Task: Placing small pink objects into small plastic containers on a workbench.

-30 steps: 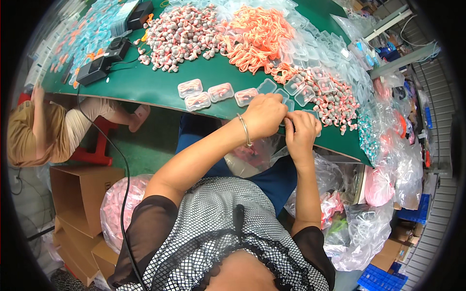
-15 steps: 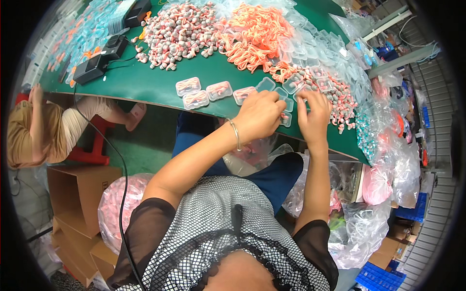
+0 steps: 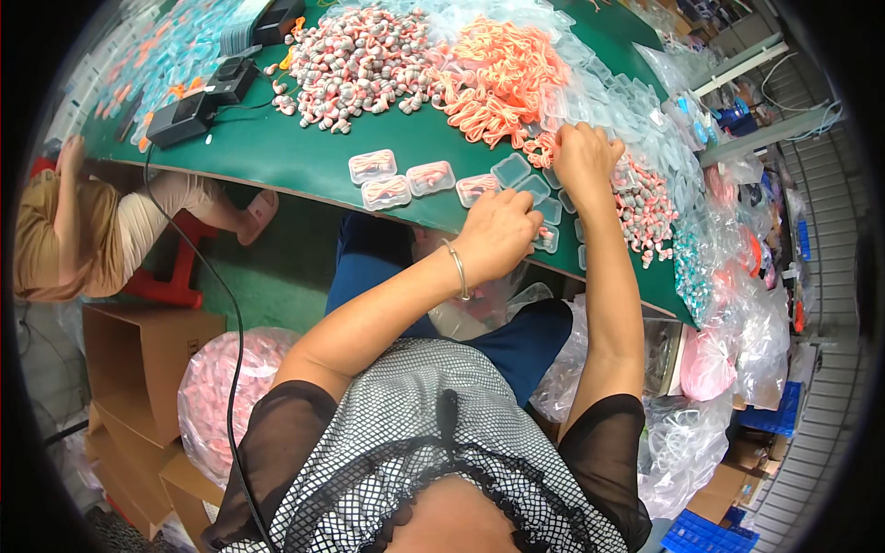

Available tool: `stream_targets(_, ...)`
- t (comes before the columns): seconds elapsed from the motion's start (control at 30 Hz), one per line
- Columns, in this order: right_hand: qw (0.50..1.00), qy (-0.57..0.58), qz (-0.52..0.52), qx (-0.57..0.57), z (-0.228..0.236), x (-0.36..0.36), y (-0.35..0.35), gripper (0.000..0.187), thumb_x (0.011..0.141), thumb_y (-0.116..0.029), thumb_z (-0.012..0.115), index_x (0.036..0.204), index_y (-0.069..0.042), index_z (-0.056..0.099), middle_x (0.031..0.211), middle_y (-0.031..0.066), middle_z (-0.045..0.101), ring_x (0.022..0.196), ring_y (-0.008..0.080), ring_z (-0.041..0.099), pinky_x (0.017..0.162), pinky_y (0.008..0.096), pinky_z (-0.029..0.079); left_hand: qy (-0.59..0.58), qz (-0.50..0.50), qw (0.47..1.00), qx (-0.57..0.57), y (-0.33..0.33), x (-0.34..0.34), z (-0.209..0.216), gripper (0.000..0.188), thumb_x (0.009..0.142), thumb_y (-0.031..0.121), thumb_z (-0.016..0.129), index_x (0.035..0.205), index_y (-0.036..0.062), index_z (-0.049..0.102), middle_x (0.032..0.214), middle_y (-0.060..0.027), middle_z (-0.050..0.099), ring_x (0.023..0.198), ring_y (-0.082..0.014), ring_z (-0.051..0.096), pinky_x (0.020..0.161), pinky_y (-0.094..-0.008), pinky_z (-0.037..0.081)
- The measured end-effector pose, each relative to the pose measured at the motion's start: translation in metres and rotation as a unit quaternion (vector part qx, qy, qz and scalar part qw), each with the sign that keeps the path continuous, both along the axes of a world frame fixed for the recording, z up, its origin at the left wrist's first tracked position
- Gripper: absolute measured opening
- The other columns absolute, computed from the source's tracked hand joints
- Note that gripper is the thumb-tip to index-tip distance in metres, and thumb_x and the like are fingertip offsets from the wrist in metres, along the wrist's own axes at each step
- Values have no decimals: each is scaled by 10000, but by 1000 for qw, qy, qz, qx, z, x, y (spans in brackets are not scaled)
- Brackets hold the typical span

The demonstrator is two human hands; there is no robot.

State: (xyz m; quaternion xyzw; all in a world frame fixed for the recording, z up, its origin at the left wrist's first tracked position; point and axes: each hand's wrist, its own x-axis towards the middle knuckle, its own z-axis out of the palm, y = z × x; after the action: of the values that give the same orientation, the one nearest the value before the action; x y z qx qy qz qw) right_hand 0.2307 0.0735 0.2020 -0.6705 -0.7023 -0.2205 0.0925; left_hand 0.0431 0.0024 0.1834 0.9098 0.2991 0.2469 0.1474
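Note:
My left hand hovers low near the table's front edge, its fingers curled in beside several open clear plastic boxes. Whatever its fingertips hold is hidden under them. Next to it, an open box contains small pink-and-grey pieces. My right hand reaches farther out, fingers bent down beside a bundle of orange cord; its fingertips are out of sight. Left of my hands lie several clear cases with pale pink cord coiled inside, among them one case and another.
Heaps of pink-and-grey pieces, orange cords and clear boxes cover the far part of the green table. Black devices with a cable stand at left. Another person sits there. Cardboard boxes stand below.
My right hand has moved up and away, from the open boxes to the edge of the orange cords. My left hand has drawn slightly nearer, uncovering more of the open boxes.

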Motion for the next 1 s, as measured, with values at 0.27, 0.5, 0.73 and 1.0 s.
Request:
stream_targets(0.27,992,77,82,61,-11,11,-3,114,834,-117,632,913,-127,713,853,62,686,874,249,629,840,474,353,-26,11,999,-24,-5,1,-4,364,715,168,780,1033,54,646,993,-85,597,958,-285,595,796,-404,471)
stream_targets(0.5,922,345,160,68,9,18,-46,127,807,-37,679,932,-57,692,873,84,678,809,248,628,736,360,472,-52,12,996,-64,-3,1,-5,483,689,155,800,1119,26,622,987,-114,616,949,-310,618,791,-416,496)
stream_targets(0.73,907,387,160,-46,7,7,-128,135,794,-39,697,926,-65,689,893,57,676,826,228,613,781,356,441,-50,33,993,-105,-2,4,3,621,675,103,803,1232,21,540,971,-136,614,931,-340,618,797,-433,497)
stream_targets(1.0,924,318,209,-40,-3,-4,-124,129,805,-12,681,927,-52,694,868,79,650,851,277,610,776,380,459,-68,31,990,-118,-2,2,1,619,689,91,795,1246,53,527,964,-133,613,923,-349,620,816,-445,487)
